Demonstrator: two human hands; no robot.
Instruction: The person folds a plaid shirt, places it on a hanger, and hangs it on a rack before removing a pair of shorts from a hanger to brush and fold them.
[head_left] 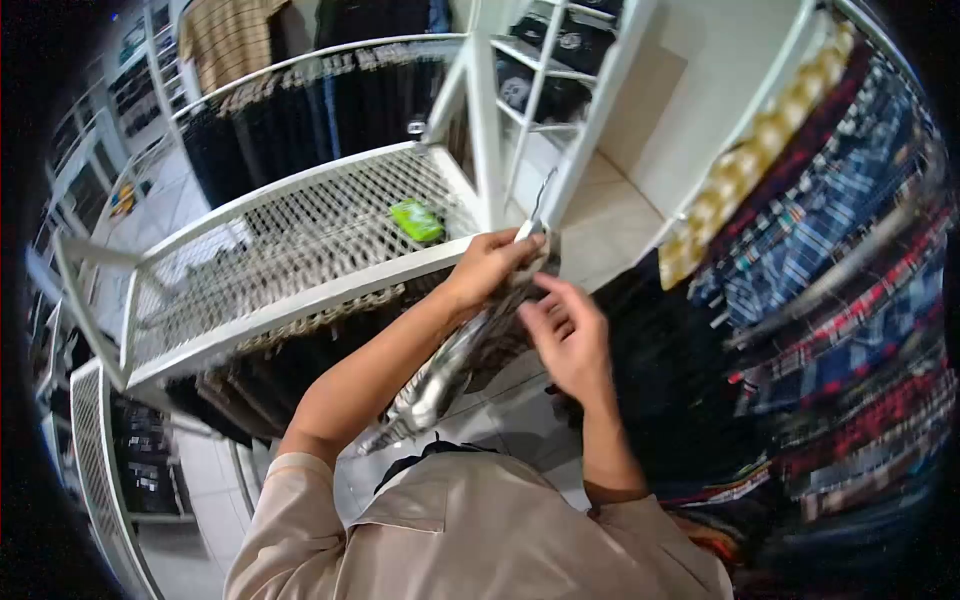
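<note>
In the head view, my left hand [490, 264] is closed around the top of a white clothes hanger [532, 226], whose metal hook sticks up past my fingers. A grey and white patterned garment [440, 378] hangs down from it in front of my body. My right hand [573, 338] is just right of the garment's upper part, its thumb and fingers apart and slightly bent, fingertips close to the cloth. Some folds of the garment are hidden behind my left forearm.
A white mesh-topped rack [290, 215] stands at left, with a green packet [416, 220] on it and dark clothes hung beneath. Plaid shirts [790, 270] crowd a rail at right. Folded dark items fill white shelves [545, 75] ahead. Tiled floor [500, 425] shows below.
</note>
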